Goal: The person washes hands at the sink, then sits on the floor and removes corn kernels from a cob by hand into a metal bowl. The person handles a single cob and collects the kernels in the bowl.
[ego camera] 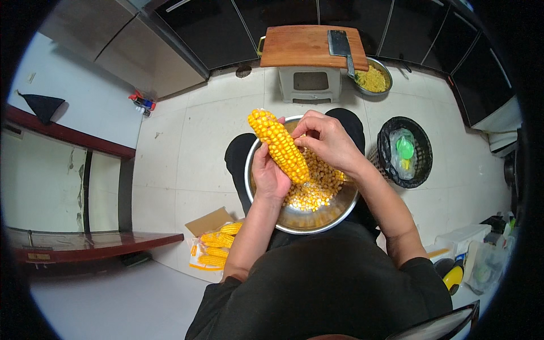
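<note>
An ear of corn (278, 144), full of yellow kernels, lies tilted across my left hand (270, 174), whose thumb and fingers grip its sides. My right hand (325, 138) is at the ear's right side, thumb and forefinger pinched against the kernels; whether a kernel is between them is hidden. Below both hands, a round steel bowl (314, 225) rests on my lap between my knees. Loose corn kernels (312, 197) lie in it, along with brownish bits that look like cob pieces or kernels seen from their base.
A box with several corn ears (216, 240) is on the floor at lower left. Ahead, a wooden board (297, 46) with a cleaver (338, 43) lies on a plastic stool (310, 85), beside a bowl of yellow food (373, 78). A lined waste basket (425, 157) stands right.
</note>
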Available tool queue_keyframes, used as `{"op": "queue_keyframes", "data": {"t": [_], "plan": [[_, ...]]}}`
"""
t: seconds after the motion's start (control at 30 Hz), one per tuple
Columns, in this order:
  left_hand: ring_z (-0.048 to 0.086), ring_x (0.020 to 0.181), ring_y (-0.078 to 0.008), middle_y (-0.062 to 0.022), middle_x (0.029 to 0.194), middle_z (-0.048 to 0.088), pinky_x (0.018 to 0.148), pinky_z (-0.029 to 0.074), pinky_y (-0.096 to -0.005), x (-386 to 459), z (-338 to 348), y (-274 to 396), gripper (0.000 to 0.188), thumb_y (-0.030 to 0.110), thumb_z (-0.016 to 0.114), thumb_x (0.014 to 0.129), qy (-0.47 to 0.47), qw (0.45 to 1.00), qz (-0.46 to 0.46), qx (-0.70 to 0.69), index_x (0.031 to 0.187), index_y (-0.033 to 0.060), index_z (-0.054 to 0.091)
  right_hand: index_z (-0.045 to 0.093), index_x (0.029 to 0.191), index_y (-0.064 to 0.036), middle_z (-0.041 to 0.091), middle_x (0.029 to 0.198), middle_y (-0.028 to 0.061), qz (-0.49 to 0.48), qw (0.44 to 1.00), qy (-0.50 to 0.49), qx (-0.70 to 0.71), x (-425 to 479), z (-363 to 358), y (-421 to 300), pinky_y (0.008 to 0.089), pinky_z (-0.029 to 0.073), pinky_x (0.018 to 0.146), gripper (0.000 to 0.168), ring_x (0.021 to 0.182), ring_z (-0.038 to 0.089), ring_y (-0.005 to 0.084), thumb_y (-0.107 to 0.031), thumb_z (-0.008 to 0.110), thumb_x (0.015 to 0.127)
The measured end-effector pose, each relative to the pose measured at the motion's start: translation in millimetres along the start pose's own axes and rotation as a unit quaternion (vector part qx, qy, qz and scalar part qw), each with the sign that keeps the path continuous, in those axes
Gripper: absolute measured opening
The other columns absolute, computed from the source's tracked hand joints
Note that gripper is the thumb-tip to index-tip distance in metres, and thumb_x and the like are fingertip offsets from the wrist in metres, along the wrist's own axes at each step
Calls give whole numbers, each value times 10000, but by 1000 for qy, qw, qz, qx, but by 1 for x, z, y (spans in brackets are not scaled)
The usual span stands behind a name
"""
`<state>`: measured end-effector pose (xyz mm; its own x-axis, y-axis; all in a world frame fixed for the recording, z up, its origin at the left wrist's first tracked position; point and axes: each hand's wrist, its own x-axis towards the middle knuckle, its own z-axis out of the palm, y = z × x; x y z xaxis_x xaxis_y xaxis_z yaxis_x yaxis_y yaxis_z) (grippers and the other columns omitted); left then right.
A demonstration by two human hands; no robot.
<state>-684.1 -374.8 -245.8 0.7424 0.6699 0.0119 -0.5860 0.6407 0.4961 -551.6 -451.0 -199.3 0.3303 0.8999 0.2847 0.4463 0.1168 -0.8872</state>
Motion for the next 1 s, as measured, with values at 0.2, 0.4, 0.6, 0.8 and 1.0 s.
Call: {"op": "queue_keyframes", "data": {"t": [0.2, 0.4, 0.6, 0.8, 1.0], "plan": [[493, 1148, -252, -116, 1332, 426, 924, 442, -422, -1, 1, -1, 551, 289, 495, 875, -7, 999, -34, 24, 1347, 48, 345, 604, 811, 16, 547, 759, 92, -33, 997, -62, -28, 4, -11, 2, 307, 473, 615, 93, 672, 583, 198, -74, 599, 787], [504, 1116, -252, -150, 1232, 483, 977, 406, -415, 0, -7, -4, 506, 209, 503, 897, 10, 998, -59, -10, 1343, 66, 313, 576, 871, -2, 598, 878, 65, 50, 880, -96, 463, -2, -32, -19, 161, 436, 570, 110, 716, 567, 71, -112, 575, 867], [545, 1043, -269, -180, 1161, 538, 904, 458, -419, -3, -18, -7, 494, 214, 540, 881, 78, 992, -60, 83, 1317, 46, 377, 506, 816, -54, 542, 762, 52, 17, 923, 63, 380, -28, -102, -12, 167, 425, 479, 136, 565, 529, 73, -154, 552, 896], [544, 1005, -268, -173, 1160, 530, 885, 464, -401, -6, -17, -4, 572, 201, 556, 866, 58, 992, -69, 87, 1368, 60, 322, 624, 871, -29, 637, 769, 27, 253, 928, 273, -31, -93, -210, 73, 219, 450, 571, 98, 643, 560, 75, -35, 532, 836], [558, 989, -247, -184, 1154, 532, 856, 487, -409, -3, -6, -7, 524, 162, 558, 858, 53, 991, -87, 84, 1325, 41, 354, 534, 1225, -17, 602, 1124, 147, 288, 877, 62, -379, -182, -241, 205, 308, 429, 936, 537, 1080, 556, 223, 122, 466, 710]]}}
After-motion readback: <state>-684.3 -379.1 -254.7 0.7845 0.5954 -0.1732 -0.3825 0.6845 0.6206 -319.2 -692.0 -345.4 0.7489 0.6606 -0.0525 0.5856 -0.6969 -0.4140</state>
